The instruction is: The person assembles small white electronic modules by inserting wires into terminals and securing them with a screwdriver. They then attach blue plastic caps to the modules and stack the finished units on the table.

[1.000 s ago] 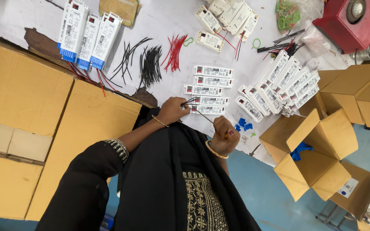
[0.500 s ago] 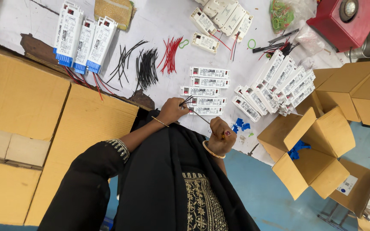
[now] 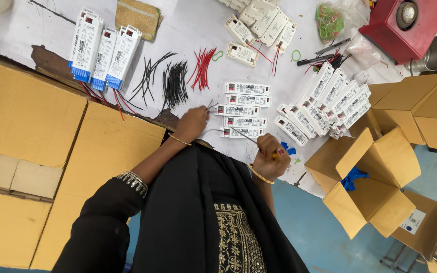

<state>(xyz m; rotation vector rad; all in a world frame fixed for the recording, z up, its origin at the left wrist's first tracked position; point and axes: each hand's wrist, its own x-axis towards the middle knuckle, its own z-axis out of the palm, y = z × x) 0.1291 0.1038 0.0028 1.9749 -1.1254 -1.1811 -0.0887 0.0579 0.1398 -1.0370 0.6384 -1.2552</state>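
Note:
My left hand (image 3: 192, 124) is at the table's near edge, pinching thin wire ends (image 3: 211, 105) between its fingertips. My right hand (image 3: 270, 157) is closed around a small screwdriver (image 3: 244, 135), whose thin shaft points toward my left hand. Just beyond both hands lies a column of white rectangular driver modules (image 3: 244, 108), flat on the white table (image 3: 41, 25). The screwdriver tip is over the nearest module. A thin grey wire (image 3: 213, 131) runs from my left hand toward that module.
Bundles of cut black wires (image 3: 175, 83) and red wires (image 3: 203, 65) lie ahead of my left hand. Three blue-ended modules (image 3: 102, 53) stand at the left. A fanned stack of white modules (image 3: 330, 101) sits right. Cardboard boxes (image 3: 370, 177) flank me; a red device (image 3: 403, 25) is far right.
My left hand has shifted slightly up and left, lifting the wire ends. My right hand stays in place with the screwdriver.

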